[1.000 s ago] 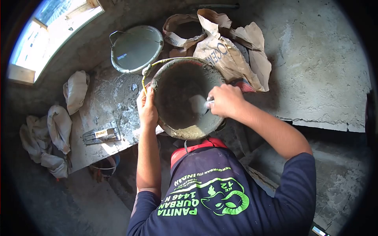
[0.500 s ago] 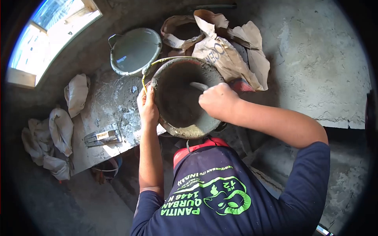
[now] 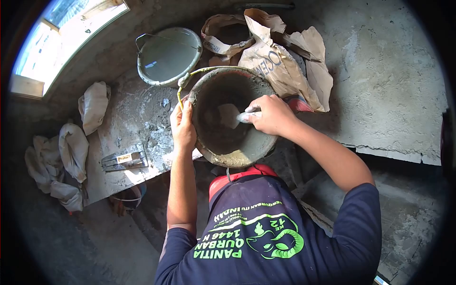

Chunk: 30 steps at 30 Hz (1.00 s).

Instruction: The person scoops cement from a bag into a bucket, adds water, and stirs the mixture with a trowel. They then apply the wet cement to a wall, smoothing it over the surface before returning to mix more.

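Observation:
A cement-coated bucket with a yellow handle is tilted so that its mouth faces me. My left hand grips its left rim, the thumb lying over the edge. At the right side of the mouth, my right hand is closed round the handle of a trowel. The trowel's pale blade shows against the dark inside of the bucket; the depth of the contents is hard to make out.
Behind the bucket are a second bucket of greyish liquid and torn paper cement bags. A float lies on the dusty board at the left, near pale cloth-like bundles. A concrete ledge extends right.
My right hand has turned and shifted slightly right, with its elbow lower. More of the trowel blade now shows inside the bucket. My left hand stays on the rim.

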Tool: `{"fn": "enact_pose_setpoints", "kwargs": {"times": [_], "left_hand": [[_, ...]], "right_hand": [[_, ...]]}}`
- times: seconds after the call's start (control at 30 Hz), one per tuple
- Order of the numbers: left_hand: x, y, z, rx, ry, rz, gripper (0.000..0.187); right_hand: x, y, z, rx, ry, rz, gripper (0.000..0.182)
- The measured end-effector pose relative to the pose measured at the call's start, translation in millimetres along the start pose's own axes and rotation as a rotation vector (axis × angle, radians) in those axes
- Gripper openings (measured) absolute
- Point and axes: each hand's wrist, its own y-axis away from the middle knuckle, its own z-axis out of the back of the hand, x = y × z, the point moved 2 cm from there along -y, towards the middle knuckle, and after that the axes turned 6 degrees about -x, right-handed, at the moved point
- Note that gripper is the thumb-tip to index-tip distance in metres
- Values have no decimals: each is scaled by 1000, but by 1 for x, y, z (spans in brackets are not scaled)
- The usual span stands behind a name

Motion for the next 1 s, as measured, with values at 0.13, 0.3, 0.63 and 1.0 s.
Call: {"fn": "enact_pose_setpoints", "kwargs": {"times": [0.13, 0.3, 0.63, 1.0], "left_hand": [[10, -11, 17, -40, -66, -51, 32], [7, -10, 13, 13, 31, -17, 32], [5, -8, 5, 10, 10, -26, 31], [2, 0, -2, 7, -7, -2, 33]], "right_hand": [[7, -12, 16, 54, 263, -62, 23], [68, 1, 61, 57, 678, 227, 18], [19, 48, -19, -264, 664, 644, 14], [16, 13, 12, 89, 407, 59, 22]]}}
